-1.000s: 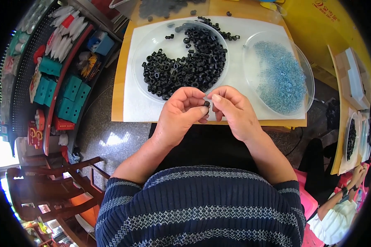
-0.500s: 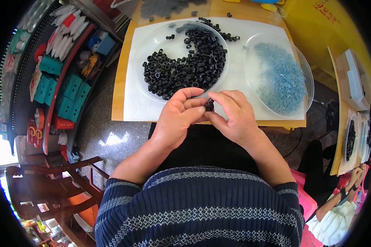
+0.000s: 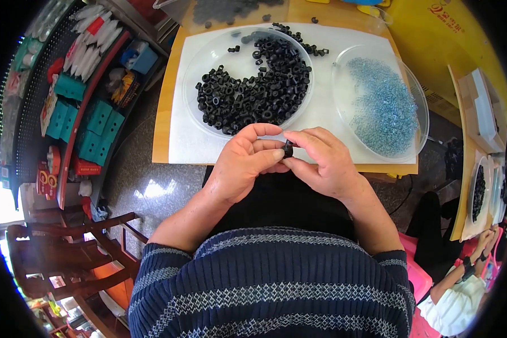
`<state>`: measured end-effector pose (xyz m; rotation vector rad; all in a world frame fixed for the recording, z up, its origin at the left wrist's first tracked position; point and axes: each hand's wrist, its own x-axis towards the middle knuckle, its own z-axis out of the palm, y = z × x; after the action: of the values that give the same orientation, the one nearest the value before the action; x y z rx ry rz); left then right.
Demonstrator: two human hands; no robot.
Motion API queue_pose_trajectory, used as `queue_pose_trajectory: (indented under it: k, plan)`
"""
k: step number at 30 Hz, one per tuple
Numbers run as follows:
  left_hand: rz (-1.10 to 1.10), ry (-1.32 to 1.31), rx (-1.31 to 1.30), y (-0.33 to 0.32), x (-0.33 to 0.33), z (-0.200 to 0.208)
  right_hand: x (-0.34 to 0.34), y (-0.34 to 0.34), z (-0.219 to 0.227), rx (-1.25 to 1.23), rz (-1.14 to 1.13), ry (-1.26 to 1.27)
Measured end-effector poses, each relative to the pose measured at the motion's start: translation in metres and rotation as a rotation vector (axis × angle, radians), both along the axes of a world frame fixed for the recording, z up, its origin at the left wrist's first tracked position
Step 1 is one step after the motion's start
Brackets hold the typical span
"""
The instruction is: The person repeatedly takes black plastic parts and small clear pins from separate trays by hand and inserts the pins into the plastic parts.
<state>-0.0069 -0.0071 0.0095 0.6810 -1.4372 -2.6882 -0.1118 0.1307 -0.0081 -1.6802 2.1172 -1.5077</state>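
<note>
Just beyond the table's near edge, my left hand (image 3: pixel 235 166) and my right hand (image 3: pixel 328 164) meet at a small black ring-shaped part (image 3: pixel 288 150). My left thumb and fingers pinch it from one side. From the other side, my right thumb and forefinger close on it, and they hide much of its shape. A clear round dish (image 3: pixel 190 67) beyond my left hand holds a heap of similar black parts (image 3: pixel 253 96). To its right is a second clear round dish (image 3: pixel 425 115) with many tiny pale blue transparent pieces (image 3: pixel 384 107).
A white sheet (image 3: pixel 324 96) lies under both dishes on a wooden table (image 3: pixel 163 127). Loose black parts (image 3: pixel 304 42) spill past the first dish's far rim. Shelves with teal boxes (image 3: pixel 101 132) and a wooden chair (image 3: pixel 73 265) stand left. Another person (image 3: pixel 456 293) sits at right.
Both hands have shifted very slightly rightward, still closed around the small black part. The dishes and their heaps look unchanged.
</note>
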Motion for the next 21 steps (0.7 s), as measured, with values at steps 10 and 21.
queue_pose_trajectory:
  k: [10,21]
  plan:
    - [0.002,0.014,0.016,0.002,-0.001,-0.001,0.001,-0.001,-0.003,0.011,0.000,0.087]
    - [0.018,0.029,-0.011,0.009,-0.001,-0.005,0.000,-0.003,-0.001,-0.087,-0.107,0.256]
